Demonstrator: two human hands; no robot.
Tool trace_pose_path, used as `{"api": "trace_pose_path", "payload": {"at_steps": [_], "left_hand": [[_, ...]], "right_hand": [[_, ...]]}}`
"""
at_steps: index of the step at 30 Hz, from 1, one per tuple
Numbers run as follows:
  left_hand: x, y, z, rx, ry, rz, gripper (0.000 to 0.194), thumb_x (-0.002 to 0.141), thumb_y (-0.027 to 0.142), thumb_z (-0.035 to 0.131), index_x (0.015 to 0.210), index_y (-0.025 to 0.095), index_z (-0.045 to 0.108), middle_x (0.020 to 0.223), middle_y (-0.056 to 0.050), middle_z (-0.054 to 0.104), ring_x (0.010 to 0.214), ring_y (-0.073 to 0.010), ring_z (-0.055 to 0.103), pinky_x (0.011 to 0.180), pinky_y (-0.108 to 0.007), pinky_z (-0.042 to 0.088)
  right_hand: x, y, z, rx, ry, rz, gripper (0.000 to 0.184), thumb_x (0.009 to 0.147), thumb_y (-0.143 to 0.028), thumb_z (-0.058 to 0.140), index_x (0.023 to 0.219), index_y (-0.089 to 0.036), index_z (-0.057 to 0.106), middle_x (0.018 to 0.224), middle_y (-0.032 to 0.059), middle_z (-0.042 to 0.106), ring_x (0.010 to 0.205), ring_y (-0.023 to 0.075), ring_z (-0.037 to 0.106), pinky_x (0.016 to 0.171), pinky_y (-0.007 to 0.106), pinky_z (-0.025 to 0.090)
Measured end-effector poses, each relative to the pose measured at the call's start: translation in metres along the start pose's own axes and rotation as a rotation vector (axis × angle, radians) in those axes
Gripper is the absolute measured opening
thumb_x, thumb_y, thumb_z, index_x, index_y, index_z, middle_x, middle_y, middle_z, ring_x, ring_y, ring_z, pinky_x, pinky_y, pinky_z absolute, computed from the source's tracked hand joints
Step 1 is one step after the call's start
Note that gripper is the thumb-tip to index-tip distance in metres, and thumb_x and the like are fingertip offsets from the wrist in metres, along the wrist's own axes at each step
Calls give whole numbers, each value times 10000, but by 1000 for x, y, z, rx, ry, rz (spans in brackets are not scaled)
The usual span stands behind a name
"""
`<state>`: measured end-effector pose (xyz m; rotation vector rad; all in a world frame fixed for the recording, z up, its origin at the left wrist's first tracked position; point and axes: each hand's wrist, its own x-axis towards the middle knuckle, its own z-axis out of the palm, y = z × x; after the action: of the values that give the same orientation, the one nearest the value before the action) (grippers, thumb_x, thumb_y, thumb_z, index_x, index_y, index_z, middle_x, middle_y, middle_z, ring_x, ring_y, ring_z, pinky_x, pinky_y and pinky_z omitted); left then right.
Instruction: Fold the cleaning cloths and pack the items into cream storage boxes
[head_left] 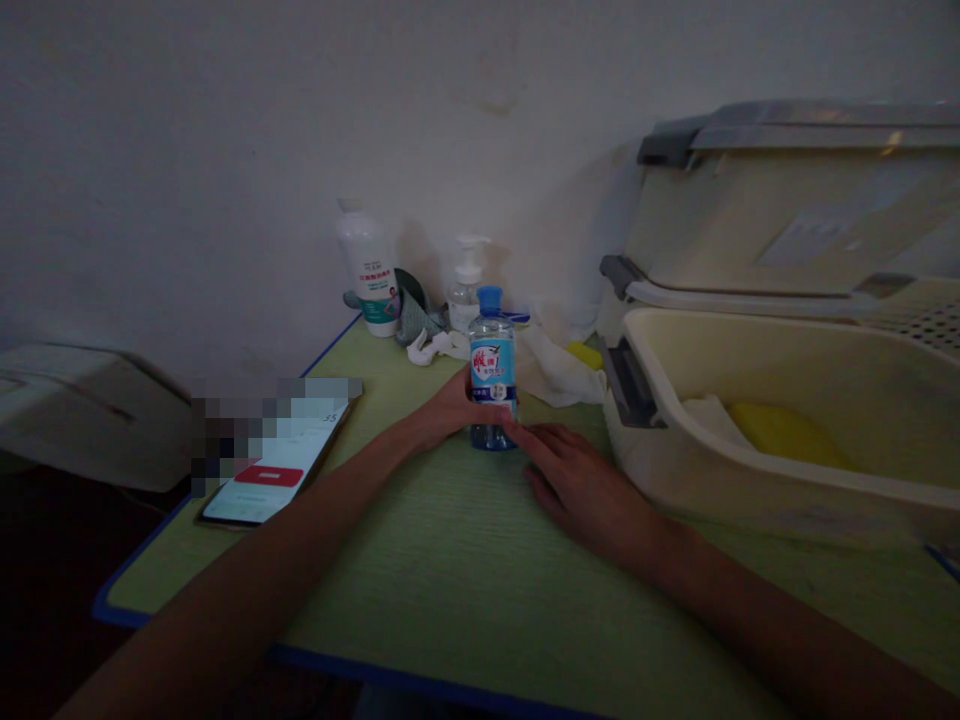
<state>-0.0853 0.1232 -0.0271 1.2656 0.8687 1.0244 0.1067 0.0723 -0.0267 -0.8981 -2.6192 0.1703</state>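
Observation:
A clear dish soap bottle (493,365) with a blue cap and blue label stands upright on the green table (420,560). My left hand (457,405) is wrapped around its lower part, the thumb lying across the front below the label. From the right, my right hand (570,475) reaches toward the bottle's base. Its index finger is stretched out, with the tip at the bottle's lower right side by my left thumb. Nothing shows in the right hand, and its other fingers are slightly bent.
A phone (281,460) lies at the left. Behind the bottle are a white bottle (369,265), a pump bottle (464,295), crumpled tissue (435,347) and a pale cloth (555,370). Cream bins stand at the right, the lower bin (750,500) holding something yellow.

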Motion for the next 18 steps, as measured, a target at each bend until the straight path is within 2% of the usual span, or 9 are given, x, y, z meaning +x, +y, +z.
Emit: {"api": "trace_pose_path", "payload": {"at_steps": [5, 18], "left_hand": [[-1, 2, 5, 54, 23, -14, 578, 448, 280, 839, 890, 142, 492, 758, 5, 597, 660, -117, 557, 634, -268, 451], [0, 2, 5, 17, -29, 4, 527, 490, 263, 811, 890, 153, 485, 766, 2, 597, 677, -133, 570, 647, -277, 442]], "right_hand": [[1, 0, 0, -51, -27, -4, 481, 829, -65, 419, 1308, -106, 407, 1139, 148, 593, 1050, 255, 534, 899, 436, 472], [0, 0, 1, -46, -19, -10, 502, 826, -70, 420, 1322, -141, 390, 1139, 126, 591, 1049, 244, 533, 905, 429, 470]]}}
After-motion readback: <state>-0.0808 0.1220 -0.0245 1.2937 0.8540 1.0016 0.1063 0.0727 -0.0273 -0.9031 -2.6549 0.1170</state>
